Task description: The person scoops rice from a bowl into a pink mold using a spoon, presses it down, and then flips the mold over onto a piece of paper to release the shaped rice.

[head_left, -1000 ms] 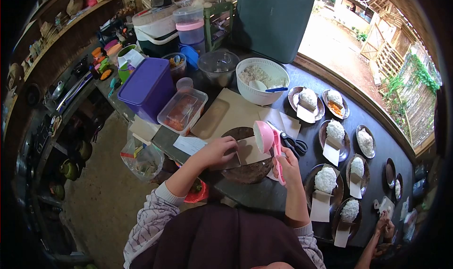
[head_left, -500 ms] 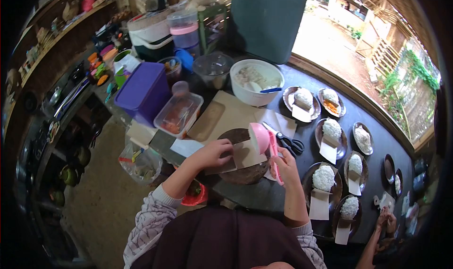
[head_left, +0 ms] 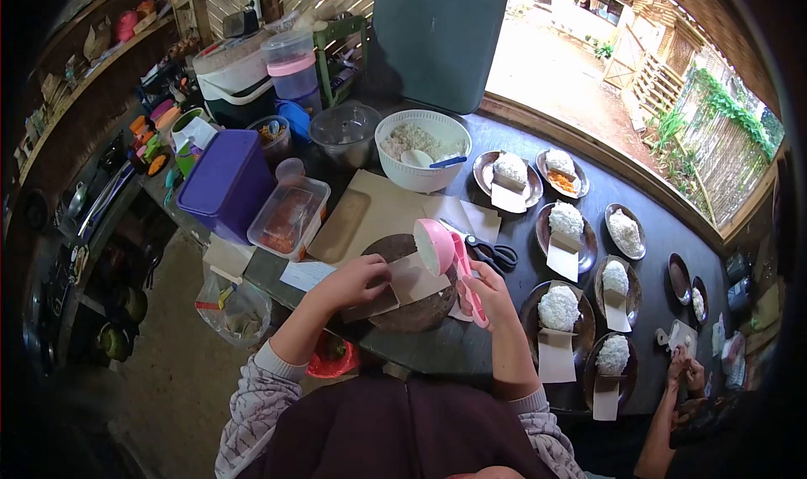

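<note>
My right hand (head_left: 486,291) grips the handle of a pink scoop (head_left: 435,247), its round cup tilted over a piece of brown paper (head_left: 420,280). White rice shows at the cup's mouth. Under the paper lies a round dark brown plate (head_left: 412,316) at the table's front edge. My left hand (head_left: 361,279) is at the paper's left part with its fingers curled, seeming to pinch it; the fingertips are partly hidden. Black scissors (head_left: 487,250) lie just beyond my right hand. Behind stands a white bowl (head_left: 423,172) of rice with a blue-handled spoon (head_left: 448,162).
Several dark plates with rice mounds (head_left: 558,307) and paper strips stand on the right. Left are a clear food container (head_left: 290,217), a purple box (head_left: 223,185) and a plastic bag (head_left: 233,306). Another person's hands (head_left: 686,368) work at the far right.
My view has shifted, so the table's things appear farther left. My hands, the scoop and the paper keep nearly the same places relative to the plate.
</note>
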### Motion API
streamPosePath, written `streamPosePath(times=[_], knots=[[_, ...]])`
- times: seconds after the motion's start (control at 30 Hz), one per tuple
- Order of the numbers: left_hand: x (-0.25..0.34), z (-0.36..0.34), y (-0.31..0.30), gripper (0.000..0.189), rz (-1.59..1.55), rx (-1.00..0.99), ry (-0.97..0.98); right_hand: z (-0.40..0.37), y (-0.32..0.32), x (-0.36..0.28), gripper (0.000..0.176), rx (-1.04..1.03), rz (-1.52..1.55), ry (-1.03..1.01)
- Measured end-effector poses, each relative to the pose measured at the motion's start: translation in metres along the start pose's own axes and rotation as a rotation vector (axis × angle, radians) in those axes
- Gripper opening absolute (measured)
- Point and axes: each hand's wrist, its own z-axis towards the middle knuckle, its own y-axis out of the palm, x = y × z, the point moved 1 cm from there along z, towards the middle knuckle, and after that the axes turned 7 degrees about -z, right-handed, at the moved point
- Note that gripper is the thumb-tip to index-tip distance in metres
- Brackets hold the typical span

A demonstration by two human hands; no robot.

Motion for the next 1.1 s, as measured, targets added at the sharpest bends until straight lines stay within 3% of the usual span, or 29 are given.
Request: streamPosePath(times=[0.17, 0.47, 0.63, 1.1], knots=[[0.0, 0.0, -0.001, 0.015, -0.007, -0.001, -0.02, 0.001, -0.003, 0.001, 0.03, -0.018, -0.032, -0.016], [-0.006, 0.0, 0.001, 0.013, 0.017, 0.069, 0.109, 0.0, -0.001, 0.001, 0.03, -0.002, -0.114, -0.03], [-0.008, 0.0, 0.001, 0.015, 0.016, 0.005, 0.018, 0.001, -0.002, 0.002, 0.028, -0.021, -0.127, -0.032], [-0.012, -0.002, 0.001, 0.015, 0.016, 0.022, 0.025, 0.001, 0.0, 0.001, 0.032, 0.016, -0.151, -0.025]])
